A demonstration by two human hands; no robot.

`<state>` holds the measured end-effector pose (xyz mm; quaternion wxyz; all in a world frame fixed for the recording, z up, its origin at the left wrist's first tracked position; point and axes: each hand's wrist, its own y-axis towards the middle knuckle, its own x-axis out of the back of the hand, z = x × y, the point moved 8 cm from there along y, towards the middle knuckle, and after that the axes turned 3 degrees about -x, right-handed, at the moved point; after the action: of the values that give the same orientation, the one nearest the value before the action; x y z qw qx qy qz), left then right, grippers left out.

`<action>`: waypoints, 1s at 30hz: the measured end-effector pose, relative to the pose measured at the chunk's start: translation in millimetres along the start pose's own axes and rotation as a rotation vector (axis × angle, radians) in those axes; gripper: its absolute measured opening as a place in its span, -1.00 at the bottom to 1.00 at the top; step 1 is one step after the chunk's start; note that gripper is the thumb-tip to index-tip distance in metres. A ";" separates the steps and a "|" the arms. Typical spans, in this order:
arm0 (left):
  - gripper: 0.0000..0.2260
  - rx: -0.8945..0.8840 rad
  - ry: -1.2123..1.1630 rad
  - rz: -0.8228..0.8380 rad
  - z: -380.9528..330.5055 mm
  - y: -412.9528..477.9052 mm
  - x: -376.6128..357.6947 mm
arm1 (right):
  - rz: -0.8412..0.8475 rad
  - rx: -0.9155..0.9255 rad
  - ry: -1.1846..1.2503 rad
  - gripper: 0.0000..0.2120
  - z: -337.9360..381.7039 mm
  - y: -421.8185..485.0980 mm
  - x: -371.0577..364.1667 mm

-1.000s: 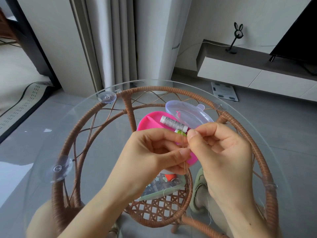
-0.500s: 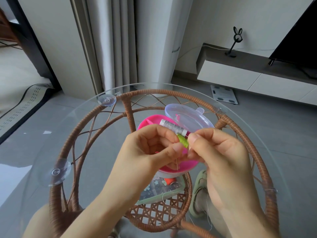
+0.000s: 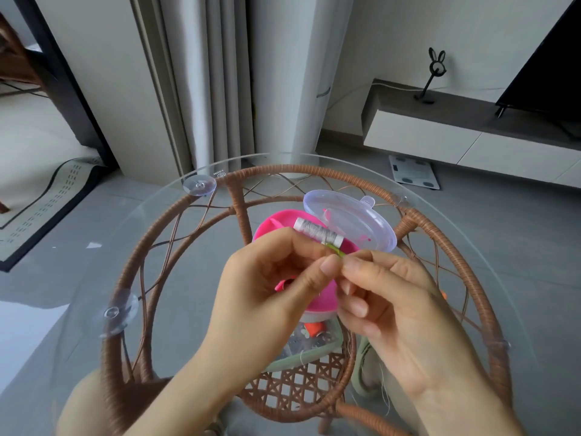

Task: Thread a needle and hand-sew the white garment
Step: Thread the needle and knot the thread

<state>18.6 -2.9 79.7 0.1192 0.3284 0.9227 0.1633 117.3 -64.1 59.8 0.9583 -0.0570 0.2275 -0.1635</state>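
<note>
Where the fingertips of both hands meet above the table's centre, a small yellow-green tab (image 3: 335, 250) is pinched. The left hand (image 3: 270, 297) is curled, thumb and forefinger closed on it, and the right hand (image 3: 390, 309) is clamped on it from 3 o'clock. Whether a needle is held there cannot be told. A cylindrical spool (image 3: 317, 231), wound with pale grey thread, is seen just at 12 o'clock of the fingertips, across a glossy round pink box (image 3: 267, 228). A clear domed plastic lid (image 3: 349, 221) is tilted at the box's 2 o'clock. Everything is set over a round glass top (image 3: 125, 240) borne on a woven rattan frame (image 3: 295, 169), with clear suction cups at 10 (image 3: 199, 185) and 8 o'clock (image 3: 118, 313).
</note>
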 end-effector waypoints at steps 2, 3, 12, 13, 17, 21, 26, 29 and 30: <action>-0.92 -0.008 0.094 -0.041 -1.2 -7.1 3.2 | -0.006 -0.010 -0.033 -0.93 -2.0 -4.7 0.2; -0.89 -0.002 0.148 -0.049 -1.5 -13.0 2.9 | -0.013 -0.008 -0.058 -0.93 -3.8 -9.2 0.5; -0.82 0.387 -0.011 -0.092 15.4 -94.1 -8.0 | -0.098 0.217 -0.673 -0.79 -16.0 -77.7 4.4; -0.82 0.425 -0.052 -0.093 16.7 -103.4 -10.8 | -0.095 0.243 -0.699 -0.80 -18.5 -85.0 3.9; -0.85 0.561 -0.166 -0.100 19.9 -132.0 -19.6 | -0.070 0.292 -0.796 -0.79 -33.8 -105.0 6.3; -0.82 0.662 -0.194 -0.107 19.0 -147.6 -20.9 | -0.036 0.344 -0.916 -0.81 -39.6 -116.4 2.4; -0.87 0.693 -0.144 -0.129 20.9 -161.5 -20.3 | -0.021 0.394 -0.976 -0.84 -45.6 -130.7 1.1; -0.86 0.717 -0.126 -0.113 23.8 -172.6 -20.5 | 0.001 0.335 -0.927 -0.85 -57.4 -138.3 4.4; -0.86 0.733 -0.136 -0.117 25.2 -176.7 -20.2 | 0.003 0.296 -0.897 -0.86 -62.9 -139.5 7.2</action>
<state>-58.2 -139.5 -8.2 0.0640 0.3061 0.9270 -0.2069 54.6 -199.9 26.4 0.9600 0.0156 -0.2345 -0.1520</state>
